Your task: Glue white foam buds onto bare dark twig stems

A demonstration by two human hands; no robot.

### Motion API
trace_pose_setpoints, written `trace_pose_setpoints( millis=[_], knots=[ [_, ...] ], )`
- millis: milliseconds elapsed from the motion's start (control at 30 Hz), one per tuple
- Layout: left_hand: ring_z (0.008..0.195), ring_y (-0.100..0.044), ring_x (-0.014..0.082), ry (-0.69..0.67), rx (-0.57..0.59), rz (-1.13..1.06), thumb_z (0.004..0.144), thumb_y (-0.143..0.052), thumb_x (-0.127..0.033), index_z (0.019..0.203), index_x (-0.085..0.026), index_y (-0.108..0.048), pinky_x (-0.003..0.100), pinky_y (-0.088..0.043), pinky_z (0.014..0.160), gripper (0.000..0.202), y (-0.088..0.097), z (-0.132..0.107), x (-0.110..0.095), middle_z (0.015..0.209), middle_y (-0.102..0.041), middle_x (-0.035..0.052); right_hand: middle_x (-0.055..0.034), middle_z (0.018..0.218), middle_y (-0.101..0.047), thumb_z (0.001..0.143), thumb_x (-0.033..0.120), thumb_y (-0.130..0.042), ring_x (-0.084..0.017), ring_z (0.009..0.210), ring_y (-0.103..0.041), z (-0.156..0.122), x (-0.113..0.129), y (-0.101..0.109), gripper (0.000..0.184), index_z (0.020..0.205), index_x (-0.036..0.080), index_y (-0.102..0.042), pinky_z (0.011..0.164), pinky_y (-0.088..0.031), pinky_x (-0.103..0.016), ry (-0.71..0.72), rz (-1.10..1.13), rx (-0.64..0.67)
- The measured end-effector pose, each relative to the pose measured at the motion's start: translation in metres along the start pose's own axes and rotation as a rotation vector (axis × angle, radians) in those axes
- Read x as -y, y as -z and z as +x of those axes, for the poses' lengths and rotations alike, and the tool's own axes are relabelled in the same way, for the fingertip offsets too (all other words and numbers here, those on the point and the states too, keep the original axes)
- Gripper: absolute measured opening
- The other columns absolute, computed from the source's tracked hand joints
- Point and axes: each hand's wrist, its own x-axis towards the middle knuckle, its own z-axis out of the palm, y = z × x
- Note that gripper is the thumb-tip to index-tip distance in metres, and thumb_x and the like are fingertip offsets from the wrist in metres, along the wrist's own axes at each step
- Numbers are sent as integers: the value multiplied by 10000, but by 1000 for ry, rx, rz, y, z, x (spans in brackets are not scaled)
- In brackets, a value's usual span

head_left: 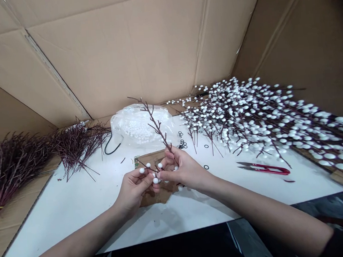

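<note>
Both my hands meet over a piece of brown cardboard (153, 200) on the white table. My left hand (136, 187) pinches a dark brown artificial twig with white berries (155, 180) near its stem. Close against it, the fingers of my right hand (182, 169) are closed on the same berry twig. A bare brown twig (156, 126) stands up out of my right hand, tilted to the left, and is gripped there too. Where the stems meet between the fingers is partly hidden. Several white berries show around my fingertips.
Behind my hands lies a clear plastic bag of white berries (138, 127). Bare twig bundles (12, 162) lie at the left. A large pile of white-berried branches (242, 118) fills the right. Red-handled thread snips (265, 168) and small black rings (184, 144) lie on the table (77, 216).
</note>
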Motion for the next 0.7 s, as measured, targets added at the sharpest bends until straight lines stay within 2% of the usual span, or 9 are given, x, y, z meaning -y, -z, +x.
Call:
trace_pose_setpoints(
  millis=[167,400,567,700],
  knots=[
    [522,-557,97,34,33,-24,674,-753,-309,703,-118,-672,230,-476,548,210,1,-1,-2,602,-626,11,37,767,-521,552,246,-799,-82,593,-511,0,-1,1,512,783,214,-343,447,-354,-175,-42,57,26],
    [521,-556,80,86,-19,-99,656,-769,-308,720,-127,-652,200,-476,548,224,-3,-5,0,571,-615,-8,30,791,-525,585,198,-785,-93,663,-537,-1,-1,3,469,768,208,-353,514,-395,-186,35,-5,49],
    [527,-573,87,68,5,-110,657,-770,-305,747,-135,-642,209,-493,567,230,-5,-6,-2,585,-627,-5,45,789,-519,613,227,-768,-52,508,-451,-2,0,3,472,748,220,-316,418,-343,-177,29,20,47],
    [512,-572,88,108,8,-115,646,-777,-318,725,-137,-628,202,-485,547,246,-4,-7,-1,554,-617,-7,50,766,-512,606,227,-773,-49,505,-425,-4,3,1,477,738,218,-316,430,-326,-177,44,31,59]
  ],
)
